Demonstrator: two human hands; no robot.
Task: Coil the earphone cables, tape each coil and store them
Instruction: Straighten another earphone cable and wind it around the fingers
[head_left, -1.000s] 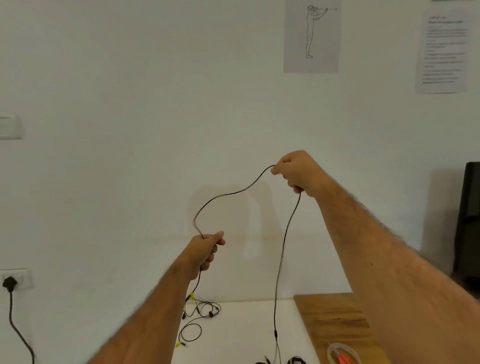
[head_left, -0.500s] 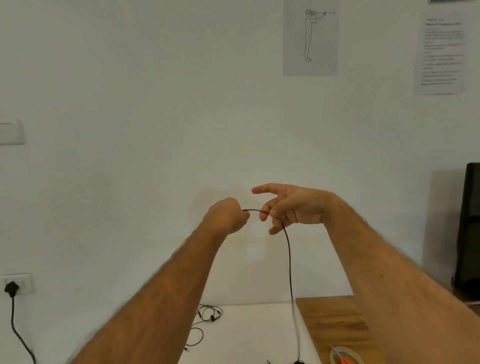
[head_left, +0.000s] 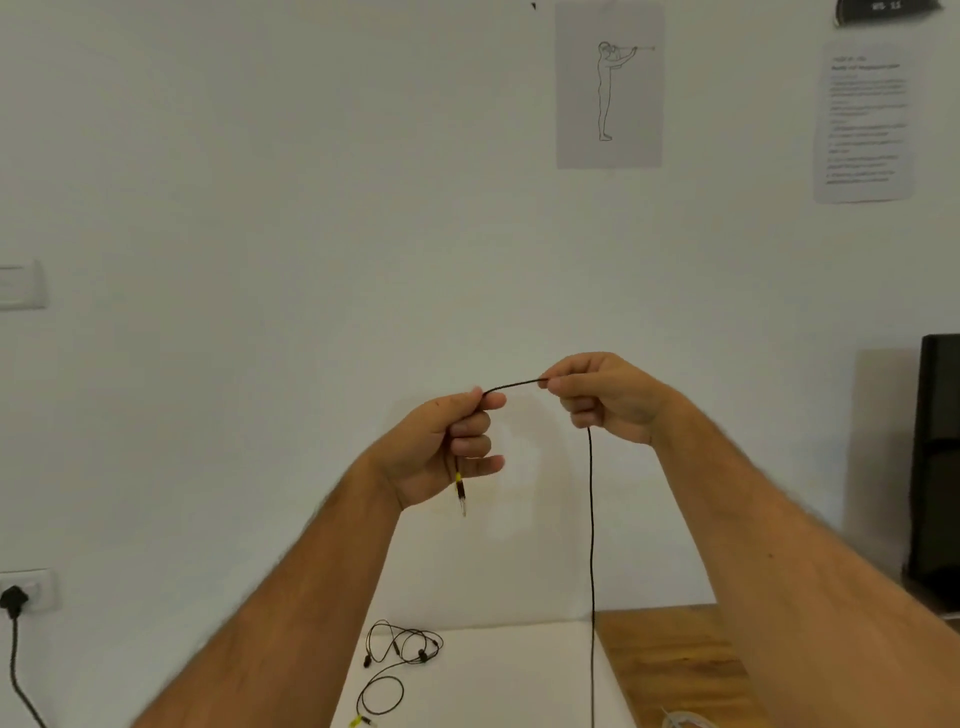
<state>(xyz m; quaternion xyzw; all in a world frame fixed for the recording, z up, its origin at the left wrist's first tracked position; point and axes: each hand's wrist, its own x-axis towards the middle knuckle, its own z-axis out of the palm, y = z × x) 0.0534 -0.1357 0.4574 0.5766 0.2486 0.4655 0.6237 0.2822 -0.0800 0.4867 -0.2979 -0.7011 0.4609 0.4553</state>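
While both hands are raised before the wall, the left hand (head_left: 441, 447) pinches the black earphone cable (head_left: 591, 545) above its plug (head_left: 460, 491), the right hand (head_left: 605, 397) pinches it alongside, the rest hanging toward the white table (head_left: 519, 686), left of which another earphone (head_left: 397, 660) lies tangled.

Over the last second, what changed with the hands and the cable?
The right hand came down from its raised position toward the left hand, opened briefly, then pinched the black cable again close beside it. The slack arc between the hands is now a short span. The jack plug now hangs below the left hand. Unchanged: the left hand's grip, and the other earphones on the white table.
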